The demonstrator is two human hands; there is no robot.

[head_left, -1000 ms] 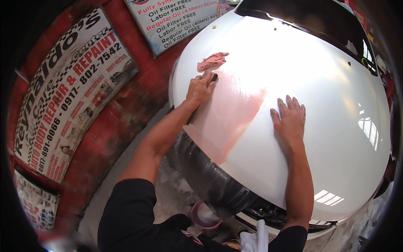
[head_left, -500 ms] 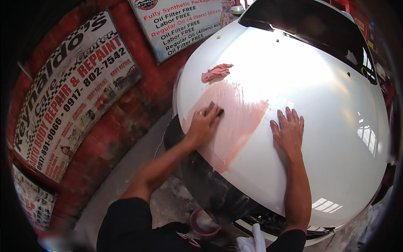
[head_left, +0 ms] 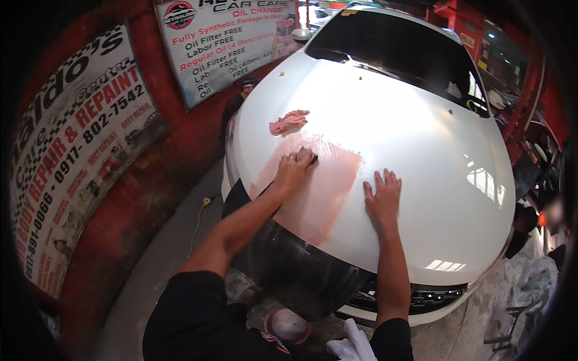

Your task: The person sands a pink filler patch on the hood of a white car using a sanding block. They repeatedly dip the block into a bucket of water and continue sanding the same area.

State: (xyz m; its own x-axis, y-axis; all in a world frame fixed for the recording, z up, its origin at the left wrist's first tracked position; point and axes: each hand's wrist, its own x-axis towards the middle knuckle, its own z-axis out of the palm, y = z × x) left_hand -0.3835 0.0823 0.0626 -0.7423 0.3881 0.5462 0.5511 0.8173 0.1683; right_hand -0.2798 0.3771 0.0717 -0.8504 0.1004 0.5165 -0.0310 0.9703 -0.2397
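My left hand presses a small dark block, which looks like a sanding block, onto a dull pink patch on the white car hood. Its fingers are closed over the block and hide most of it. To the right of the patch, my right hand lies flat on the white paint with fingers spread, holding nothing. A crumpled pink rag rests on the hood just beyond the patch. Wet-looking streaks show at the patch's far edge.
Black covering hangs over the hood's front edge. Below stand a reddish bucket and a white cloth. Past the car's left side is a person. A cord with a yellow end lies left; crumpled plastic sheeting lies right.
My view has shifted, showing more of the windshield and the car's right side. The left hand with the block has slid right and farther across the patch. My right hand stays in place.
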